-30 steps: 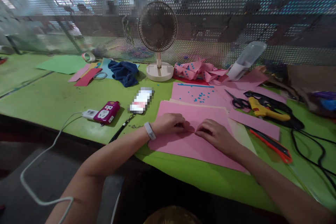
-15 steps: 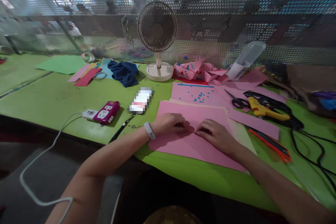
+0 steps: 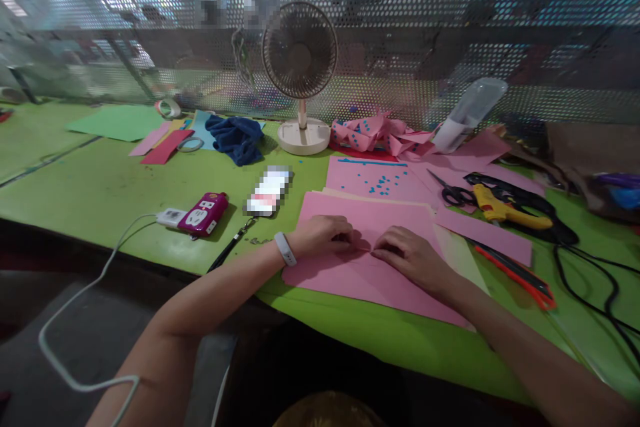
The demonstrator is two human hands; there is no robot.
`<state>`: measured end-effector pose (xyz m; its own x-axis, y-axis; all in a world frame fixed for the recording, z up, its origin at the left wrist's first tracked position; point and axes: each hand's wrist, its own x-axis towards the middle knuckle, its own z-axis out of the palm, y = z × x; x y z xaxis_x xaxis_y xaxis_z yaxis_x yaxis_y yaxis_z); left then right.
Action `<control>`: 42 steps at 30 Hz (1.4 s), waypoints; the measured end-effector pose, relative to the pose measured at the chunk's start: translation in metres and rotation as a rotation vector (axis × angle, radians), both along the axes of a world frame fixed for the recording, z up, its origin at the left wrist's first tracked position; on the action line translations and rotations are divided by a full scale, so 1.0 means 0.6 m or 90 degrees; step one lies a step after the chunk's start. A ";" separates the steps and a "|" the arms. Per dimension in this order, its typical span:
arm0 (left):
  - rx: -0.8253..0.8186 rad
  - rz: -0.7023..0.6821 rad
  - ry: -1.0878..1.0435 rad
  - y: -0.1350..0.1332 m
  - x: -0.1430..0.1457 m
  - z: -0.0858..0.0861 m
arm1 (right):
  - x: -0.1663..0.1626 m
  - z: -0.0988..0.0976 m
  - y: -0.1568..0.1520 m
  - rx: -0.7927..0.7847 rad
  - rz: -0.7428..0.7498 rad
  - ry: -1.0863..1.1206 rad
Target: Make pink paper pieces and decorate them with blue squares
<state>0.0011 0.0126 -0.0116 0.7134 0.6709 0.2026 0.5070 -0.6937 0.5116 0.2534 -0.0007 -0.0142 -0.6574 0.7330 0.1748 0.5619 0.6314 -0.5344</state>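
Observation:
A large pink paper sheet [image 3: 360, 277] lies on the green table [image 3: 100, 187] in front of me. Both hands rest on it, fingers curled and pinched together over a small fold at its middle. My left hand [image 3: 323, 235], with a white wristband, meets my right hand [image 3: 407, 255] fingertip to fingertip. What is held between the fingertips is too small to make out beyond the pink paper itself.
Behind the sheet lie more pink sheets with blue dots [image 3: 380, 180], scissors [image 3: 450, 192], a yellow glue gun [image 3: 505, 210], an orange cutter [image 3: 520, 273] and black cables [image 3: 595, 280]. A small fan [image 3: 300, 67], a blue cloth [image 3: 237, 137], a phone [image 3: 270, 190] and a pink power strip [image 3: 203, 213] stand to the left.

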 end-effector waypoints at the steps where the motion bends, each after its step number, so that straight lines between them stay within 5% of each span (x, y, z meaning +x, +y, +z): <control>1: -0.001 0.003 0.003 0.000 0.000 0.000 | 0.000 0.000 0.000 -0.001 -0.001 0.000; 27: -0.030 0.082 0.128 0.004 -0.017 0.030 | -0.004 0.007 0.004 -0.034 -0.044 -0.027; 34: -0.021 0.085 0.124 0.005 -0.017 0.024 | -0.010 0.003 0.002 0.031 -0.032 -0.021; 42: -0.021 0.114 0.163 0.004 -0.011 0.029 | -0.011 -0.006 0.016 -0.029 -0.081 -0.033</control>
